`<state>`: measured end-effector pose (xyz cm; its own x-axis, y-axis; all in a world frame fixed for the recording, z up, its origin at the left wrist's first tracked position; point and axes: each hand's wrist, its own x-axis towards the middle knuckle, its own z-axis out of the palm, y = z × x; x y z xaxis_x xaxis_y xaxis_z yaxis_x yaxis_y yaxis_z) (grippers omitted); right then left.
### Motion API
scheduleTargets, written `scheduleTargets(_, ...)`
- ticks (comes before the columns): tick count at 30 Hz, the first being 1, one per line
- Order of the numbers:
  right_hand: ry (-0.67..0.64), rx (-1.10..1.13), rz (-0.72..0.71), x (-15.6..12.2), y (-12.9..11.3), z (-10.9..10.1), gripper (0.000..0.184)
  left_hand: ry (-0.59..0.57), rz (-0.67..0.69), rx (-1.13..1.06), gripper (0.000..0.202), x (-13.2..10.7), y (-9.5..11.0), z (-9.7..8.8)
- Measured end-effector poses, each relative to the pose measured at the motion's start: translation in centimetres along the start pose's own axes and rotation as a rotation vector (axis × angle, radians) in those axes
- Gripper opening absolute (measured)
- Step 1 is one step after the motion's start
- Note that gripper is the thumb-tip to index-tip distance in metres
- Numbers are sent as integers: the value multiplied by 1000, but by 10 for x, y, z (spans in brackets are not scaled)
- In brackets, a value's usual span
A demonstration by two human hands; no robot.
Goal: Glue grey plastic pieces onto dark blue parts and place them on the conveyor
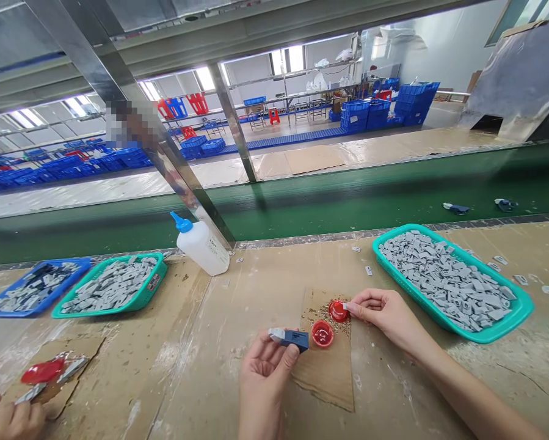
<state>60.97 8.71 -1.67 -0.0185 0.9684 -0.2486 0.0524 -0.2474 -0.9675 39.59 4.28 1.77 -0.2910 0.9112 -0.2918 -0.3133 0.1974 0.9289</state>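
My left hand [262,373] is closed round a small dark blue part with a grey tip [290,337], held just above a piece of brown cardboard [329,373]. My right hand [386,315] pinches a tiny grey piece at the rim of a small red cap [338,311]. A second red cap [322,333] with red liquid in it sits on the cardboard between my hands. To the right of my right hand stands a teal tray [507,324] heaped with grey plastic parts.
A white squeeze bottle with a blue nozzle [201,244] leans at the bench's back edge. A teal tray [150,293] and a blue tray [8,308] of grey parts stand at left. Another person's hand [8,418] is at the bottom left by a red cap. A green conveyor belt [347,201] runs behind.
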Motion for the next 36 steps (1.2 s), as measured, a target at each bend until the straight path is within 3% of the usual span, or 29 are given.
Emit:
scheduleTargets(7,-11,9,7,-2,-1,0,29,2,5,-21,38,-2,-1,1)
scheduleTargets(12,-32,71,44,-12,-15,0,28,-18,35,7,33,-5,1,7)
scheduleTargets(20,-220,274,17,-42,-44,12,24,-34,118,36,21,-24,6,32)
scheduleTargets(24,-282,282,14,-48,-46,17,27,-44,95,33,21,-31,7,40)
scheduleTargets(36,-306,201,46,-45,-39,14,27,-31,117,75,22,-36,3,46)
